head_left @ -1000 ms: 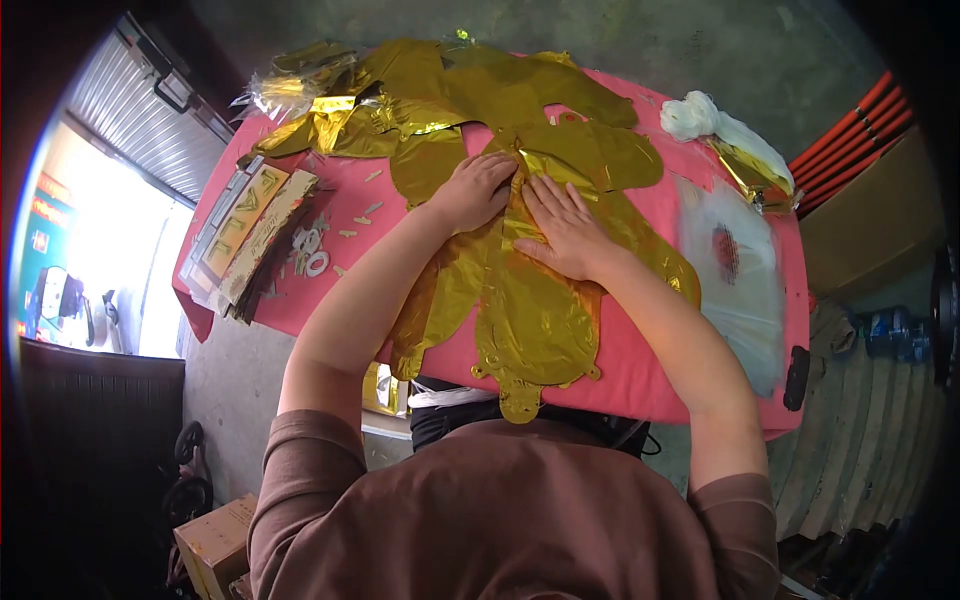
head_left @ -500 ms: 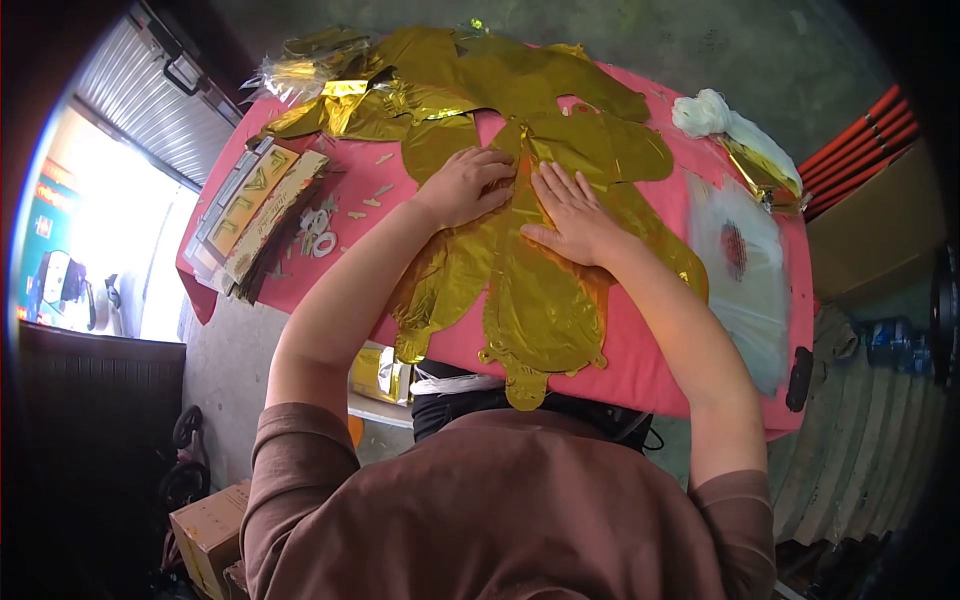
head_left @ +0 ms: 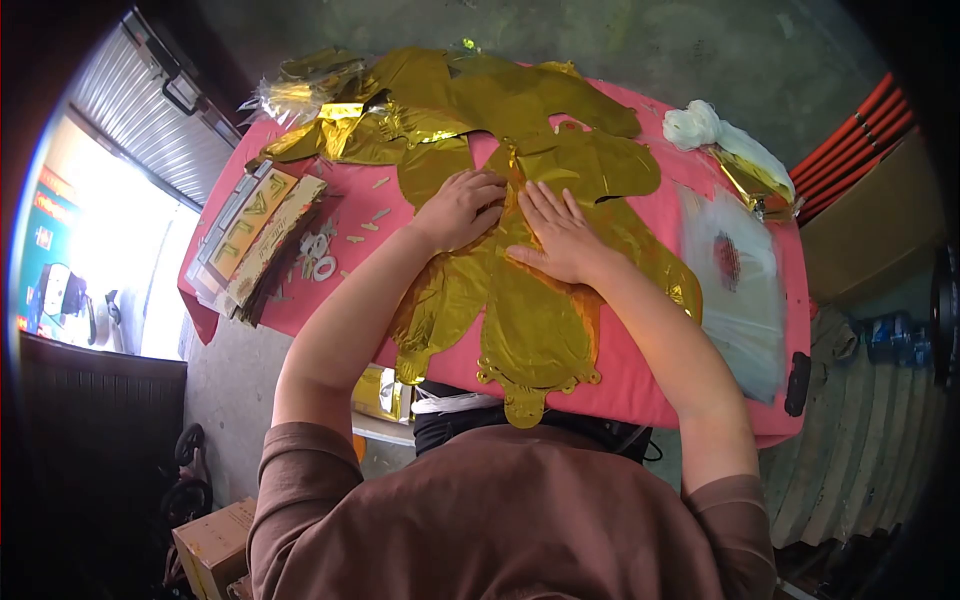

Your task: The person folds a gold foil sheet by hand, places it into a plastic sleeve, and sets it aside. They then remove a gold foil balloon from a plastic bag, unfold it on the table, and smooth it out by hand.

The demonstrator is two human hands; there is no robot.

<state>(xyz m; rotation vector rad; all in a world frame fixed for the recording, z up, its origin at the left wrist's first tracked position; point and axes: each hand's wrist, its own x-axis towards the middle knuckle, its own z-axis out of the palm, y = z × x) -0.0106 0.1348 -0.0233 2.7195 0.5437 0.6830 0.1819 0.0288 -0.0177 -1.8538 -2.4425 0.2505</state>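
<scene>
A flat gold foil balloon (head_left: 540, 320) with rounded lobes and small tabs lies spread over the pink-covered table (head_left: 640, 385). My left hand (head_left: 458, 212) rests on its middle, fingers bent and thumb drawn in at a fold of the foil; the fingertips are partly hidden. Beside it, my right hand (head_left: 562, 238) lies flat on the foil with fingers stretched out and holds nothing. More gold foil (head_left: 450, 85) covers the far side of the table, past both hands.
To the left stand a bundle of printed packets (head_left: 255, 235), white rings (head_left: 322, 266) and small scattered pieces. On the right are a bundle of white string (head_left: 692, 125), clear plastic bags (head_left: 738, 300) and a black object (head_left: 797, 384) at the table edge.
The whole view has shifted slightly, with the table appearing a little lower. Both hands stay on the balloon; my right hand lies marginally closer to my left.
</scene>
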